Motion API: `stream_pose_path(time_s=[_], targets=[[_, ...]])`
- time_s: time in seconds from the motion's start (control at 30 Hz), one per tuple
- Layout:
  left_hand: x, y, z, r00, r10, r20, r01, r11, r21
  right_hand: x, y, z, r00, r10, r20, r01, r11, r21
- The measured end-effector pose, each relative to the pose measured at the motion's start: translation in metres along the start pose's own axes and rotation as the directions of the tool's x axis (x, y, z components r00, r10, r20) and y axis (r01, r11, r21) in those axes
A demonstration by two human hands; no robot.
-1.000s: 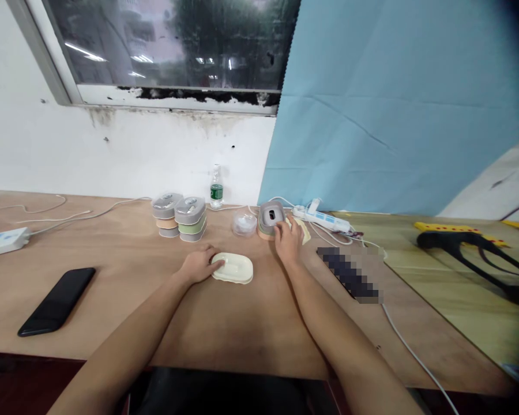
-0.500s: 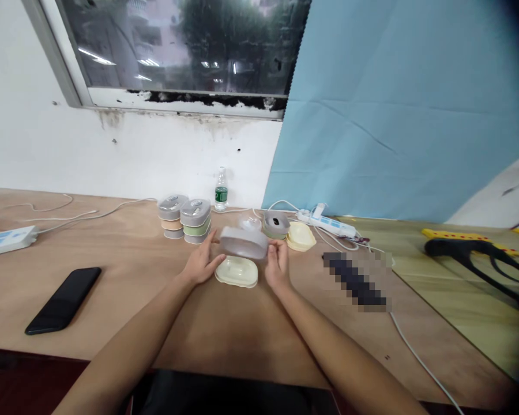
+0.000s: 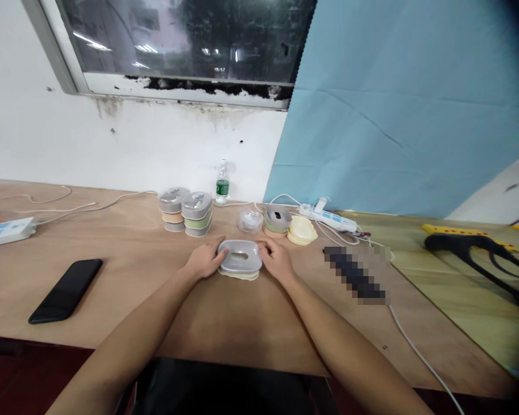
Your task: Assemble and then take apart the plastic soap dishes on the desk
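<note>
A translucent grey plastic cover point(image 3: 241, 266) with an oval opening in its top sits over a cream oval tray point(image 3: 242, 276) in front of me. Only the tray's wavy front edge shows beneath it. My left hand point(image 3: 203, 259) grips the cover's left side, thumb on the top edge. On the opposite side, my right hand point(image 3: 277, 259) is closed on the cover's right end. Just beyond lie a clear plastic piece point(image 3: 250, 221), a stack with a grey cover point(image 3: 278, 215), and cream trays point(image 3: 301, 231).
Two stacks of lidded boxes point(image 3: 196, 213) stand at the back left, beside a water bottle point(image 3: 222, 183). A black phone point(image 3: 66, 291) lies on the left. Power strips point(image 3: 335, 220) and white cables sit along the back. A pixelated dark object point(image 3: 357, 276) is at the right.
The grey cover has come down from above the cream tray onto it, and both hands have lowered with it. The view has tilted slightly downward.
</note>
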State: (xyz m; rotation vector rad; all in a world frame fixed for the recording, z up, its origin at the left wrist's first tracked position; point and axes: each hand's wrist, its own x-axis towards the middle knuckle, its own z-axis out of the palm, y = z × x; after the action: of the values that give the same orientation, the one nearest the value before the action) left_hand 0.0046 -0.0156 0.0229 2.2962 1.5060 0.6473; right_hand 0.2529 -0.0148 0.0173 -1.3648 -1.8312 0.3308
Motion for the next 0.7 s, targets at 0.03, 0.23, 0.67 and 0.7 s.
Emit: stream_pose_path(time_s=[0.03,0.23,0.67,0.7], targets=[[0.001,-0.001,0.002,1.0,-0.024,0.014,0.024,0.999,0.028,0.002,0.003,0.001,0.998,0.003,0.067,-0.001,0.999,-0.04],[0.004,-0.007,0.006,0.993,-0.095,0.066,0.086,0.989,0.123,0.006,0.014,0.008,0.952,0.003,0.307,0.028,0.995,-0.097],[0.004,-0.007,0.003,0.995,-0.087,0.053,0.08,0.99,0.117,0.047,0.027,0.039,0.99,-0.011,-0.142,-0.015,0.984,-0.178],[0.004,-0.007,0.002,0.995,-0.078,0.057,0.071,0.991,0.116,0.052,0.03,0.041,0.989,-0.004,-0.149,-0.025,0.982,-0.188]])
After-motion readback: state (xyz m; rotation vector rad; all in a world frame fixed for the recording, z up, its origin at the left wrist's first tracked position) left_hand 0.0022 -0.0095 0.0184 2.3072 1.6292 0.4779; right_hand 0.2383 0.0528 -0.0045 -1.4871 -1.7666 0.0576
